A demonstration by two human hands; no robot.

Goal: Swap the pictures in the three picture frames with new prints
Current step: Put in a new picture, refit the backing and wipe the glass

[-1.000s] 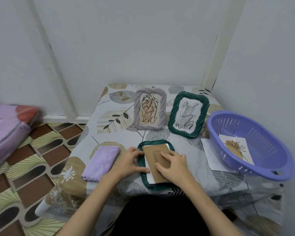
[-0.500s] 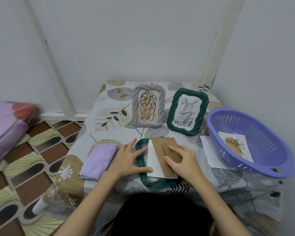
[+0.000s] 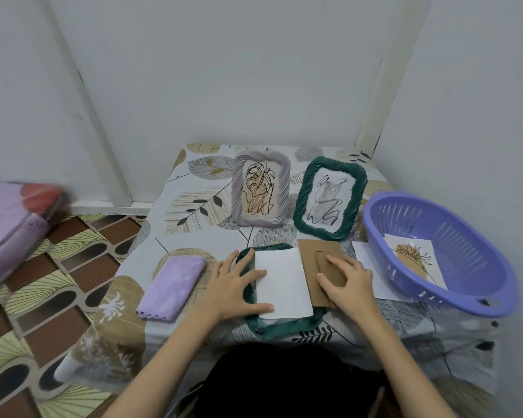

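Your flat left hand (image 3: pixel 234 286) is pressing the thin, floppy white print (image 3: pixel 281 283) while your right hand (image 3: pixel 349 280), fingers relaxed, is resting on the stiff brown cardboard backing (image 3: pixel 310 267); lift the print by its edge.

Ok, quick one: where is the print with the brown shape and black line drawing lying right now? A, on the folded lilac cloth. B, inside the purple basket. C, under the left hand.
B: the print lies inside the purple basket, apart from both hands.
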